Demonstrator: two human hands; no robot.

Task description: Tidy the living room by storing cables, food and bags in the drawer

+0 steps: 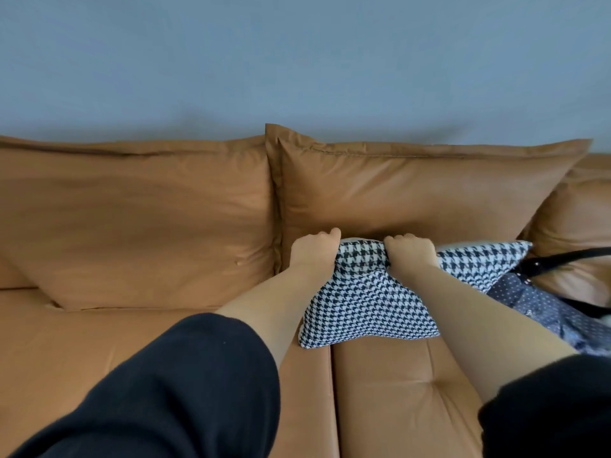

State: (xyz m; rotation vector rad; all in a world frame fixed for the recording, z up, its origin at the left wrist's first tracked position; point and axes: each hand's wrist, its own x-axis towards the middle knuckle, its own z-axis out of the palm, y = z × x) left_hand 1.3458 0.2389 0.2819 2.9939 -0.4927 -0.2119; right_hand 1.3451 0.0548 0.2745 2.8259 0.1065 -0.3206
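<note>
Left hand (314, 249), right hand (411, 251) grip pillow (363, 302) | bag (535, 302) partly hidden, cropped

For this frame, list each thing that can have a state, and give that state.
Left hand: grips the pillow's top edge.
Right hand: grips the same edge.
Pillow: top edge bunched between both hands; cannot tell whether it is lifted off the seat.
Bag: lying on the sofa, partly behind the pillow; cannot tell whether it is open or closed.
Strap: slack, running over the bag.
</note>
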